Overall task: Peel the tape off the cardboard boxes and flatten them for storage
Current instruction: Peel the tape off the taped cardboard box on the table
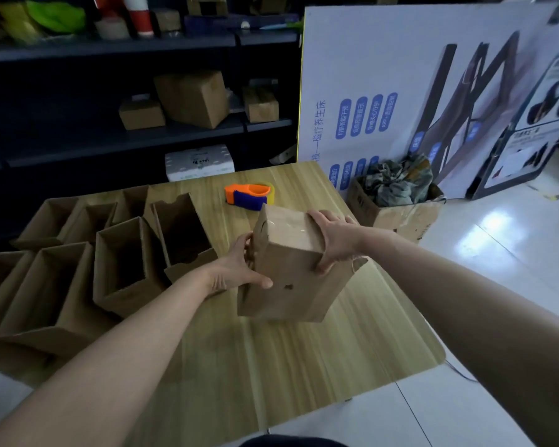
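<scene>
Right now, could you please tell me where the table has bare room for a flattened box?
The near part of the table, between the held box and the near edge, is bare, as is the strip by its right edge. The left is crowded with open boxes; the tape dispenser sits far middle.

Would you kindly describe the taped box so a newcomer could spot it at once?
Start at the wooden table. Along its left side stand open cardboard boxes; right of them, near the middle, the taped box is held between the left hand and right hand. Unlike its neighbours, its upper end is closed and sealed with shiny clear tape.
</scene>
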`<state>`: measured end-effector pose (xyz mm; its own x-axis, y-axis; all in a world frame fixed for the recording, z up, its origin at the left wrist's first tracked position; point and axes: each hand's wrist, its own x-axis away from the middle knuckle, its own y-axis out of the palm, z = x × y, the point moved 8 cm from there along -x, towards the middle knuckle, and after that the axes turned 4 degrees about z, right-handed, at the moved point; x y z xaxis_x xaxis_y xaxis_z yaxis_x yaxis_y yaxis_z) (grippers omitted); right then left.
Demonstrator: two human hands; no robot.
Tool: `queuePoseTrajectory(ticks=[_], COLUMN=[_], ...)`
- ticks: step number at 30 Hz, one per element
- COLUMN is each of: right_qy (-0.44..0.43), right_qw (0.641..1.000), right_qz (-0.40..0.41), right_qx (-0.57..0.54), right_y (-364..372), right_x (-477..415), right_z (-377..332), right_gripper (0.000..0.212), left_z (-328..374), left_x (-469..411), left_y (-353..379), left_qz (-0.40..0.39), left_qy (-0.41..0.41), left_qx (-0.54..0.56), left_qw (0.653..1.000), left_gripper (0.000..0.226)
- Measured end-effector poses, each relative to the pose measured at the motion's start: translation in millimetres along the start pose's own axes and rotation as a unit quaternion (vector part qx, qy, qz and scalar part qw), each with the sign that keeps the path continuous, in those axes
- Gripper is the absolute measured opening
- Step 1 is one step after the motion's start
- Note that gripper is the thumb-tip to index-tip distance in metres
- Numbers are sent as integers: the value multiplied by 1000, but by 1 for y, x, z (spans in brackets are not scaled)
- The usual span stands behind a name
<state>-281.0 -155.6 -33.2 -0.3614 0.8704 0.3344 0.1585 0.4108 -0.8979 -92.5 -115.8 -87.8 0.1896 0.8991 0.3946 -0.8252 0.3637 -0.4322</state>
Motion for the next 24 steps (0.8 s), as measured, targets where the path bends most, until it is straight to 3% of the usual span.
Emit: queuePoseTrajectory(ticks=[3,6,8,12,18,22,24], right_qy=[-25,-56,-71,-88,-94,-99,-105], right_qw=[997,985,984,981,978,975,975], right_qz=[16,30,20,21,26,39,49], right_qx=[74,158,164,172,185,193,192], right_y=[-1,5,16,32,38,38,39], right_x=[-6,-11,-14,-18,-17,-16,-15], right_z=[-14,-27,-35,-48,-57,-63,-64], right_gripper=[126,123,122,123,121,120,121], left_z=[9,36,42,26,23,37,35], left_x=[8,16,19,14,14,17,18], left_y=[-9,-27,-27,-16,-18,-10,-10], left_qz=[-3,94,141,184,226,232,241], left_qy=[3,73,91,66,76,118,102], left_qx=[26,48,-35,-159,-172,-252,-255], left_qw=[1000,992,985,968,956,932,931], left_gripper=[138,89,59,53,11,10,9])
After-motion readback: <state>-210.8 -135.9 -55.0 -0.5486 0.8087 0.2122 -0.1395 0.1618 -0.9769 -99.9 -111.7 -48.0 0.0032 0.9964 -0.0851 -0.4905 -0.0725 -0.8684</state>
